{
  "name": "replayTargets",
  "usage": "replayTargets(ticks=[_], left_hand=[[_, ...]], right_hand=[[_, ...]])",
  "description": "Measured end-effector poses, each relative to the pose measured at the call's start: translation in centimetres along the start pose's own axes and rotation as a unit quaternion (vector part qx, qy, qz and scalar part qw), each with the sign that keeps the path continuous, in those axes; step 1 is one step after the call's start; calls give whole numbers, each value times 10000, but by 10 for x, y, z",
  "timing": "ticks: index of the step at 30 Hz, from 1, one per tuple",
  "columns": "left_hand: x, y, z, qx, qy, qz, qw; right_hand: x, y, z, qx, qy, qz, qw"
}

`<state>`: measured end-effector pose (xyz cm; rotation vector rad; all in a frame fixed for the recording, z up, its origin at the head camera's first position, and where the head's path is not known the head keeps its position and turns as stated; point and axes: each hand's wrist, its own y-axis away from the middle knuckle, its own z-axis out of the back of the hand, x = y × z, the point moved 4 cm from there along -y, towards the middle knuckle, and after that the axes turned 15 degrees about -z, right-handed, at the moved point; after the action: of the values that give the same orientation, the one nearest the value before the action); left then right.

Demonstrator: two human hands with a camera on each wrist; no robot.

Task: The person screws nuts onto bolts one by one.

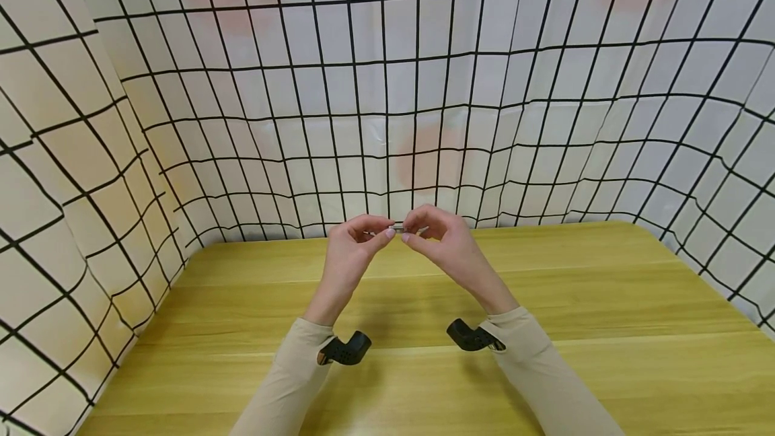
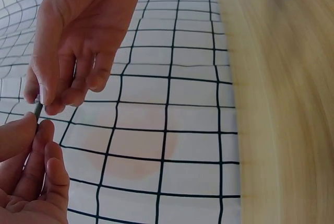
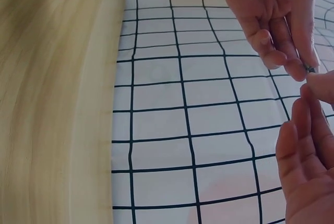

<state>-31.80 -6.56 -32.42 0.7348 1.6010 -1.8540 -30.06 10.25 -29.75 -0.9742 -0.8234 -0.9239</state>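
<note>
Both hands meet over the far part of the table, holding one small, slim grey piece [image 1: 397,227] between them. My left hand [image 1: 353,242] pinches one end between thumb and index finger. At the other end, the thumb and fingers of my right hand [image 1: 440,235] pinch it too. In the left wrist view the short, dark grey-green stick [image 2: 38,110] spans the gap between the fingertips. Only a sliver of the piece [image 3: 310,69] shows in the right wrist view. Fingertips cover most of it, and I cannot tell what kind of thing it is.
A yellowish wooden table [image 1: 387,382] lies beneath the hands. White cloth walls with a black grid [image 1: 339,106] rise behind it and at both sides. A black curved wrist mount sits on the left sleeve [image 1: 351,348], another on the right [image 1: 469,335].
</note>
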Motion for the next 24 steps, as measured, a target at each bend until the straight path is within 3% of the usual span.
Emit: replayTargets(ticks=[9,20,24], left_hand=[[0,0,0,12,58,22,10000],[1,0,0,28,100,38,9999],[0,0,0,46,59,22,10000]], right_hand=[[-2,-1,1,-126,12,-303,9995],[-6,0,2,43,-157,-821,9965],[-22,-6,3,28,-142,-788,9968]])
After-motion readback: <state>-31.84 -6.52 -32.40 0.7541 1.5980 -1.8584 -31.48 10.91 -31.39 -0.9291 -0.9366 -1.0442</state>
